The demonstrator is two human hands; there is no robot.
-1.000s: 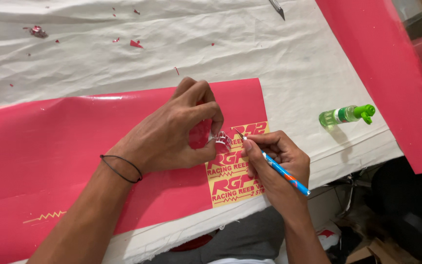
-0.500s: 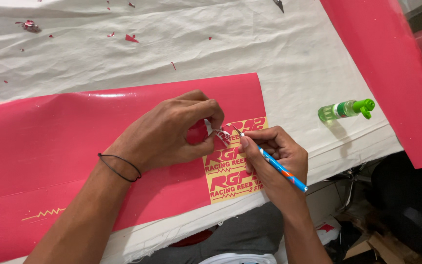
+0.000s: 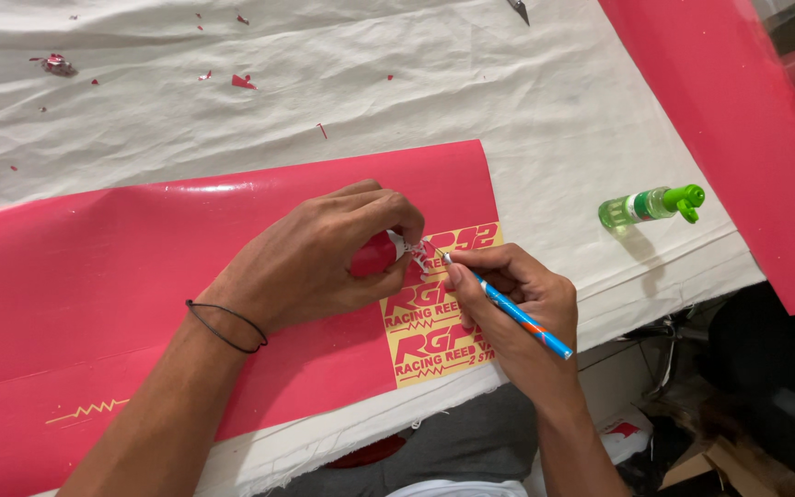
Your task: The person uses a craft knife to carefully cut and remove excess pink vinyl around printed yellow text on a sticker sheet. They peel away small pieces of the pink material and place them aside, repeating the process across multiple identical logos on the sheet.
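A glossy pink vinyl sheet (image 3: 121, 267) lies on a table covered in white cloth. Near its right end a yellow patch (image 3: 430, 336) shows cut pink lettering. My left hand (image 3: 324, 258) rests on the sheet and pinches a small curled scrap of weeded vinyl (image 3: 407, 248) between thumb and fingertips. My right hand (image 3: 512, 304) holds a blue craft knife (image 3: 517, 317) like a pen. Its tip touches the scrap at the top of the yellow patch. A black band sits on my left wrist.
A small clear bottle with a green cap (image 3: 650, 204) lies on the white cloth (image 3: 324, 83) to the right. Another pink sheet (image 3: 738, 138) runs along the right edge. Small pink scraps (image 3: 243, 81) dot the cloth at the back. The table's front edge is near my body.
My left hand's fingers have closed onto the scrap and lifted it slightly off the yellow patch. The knife tip stays at the same spot.
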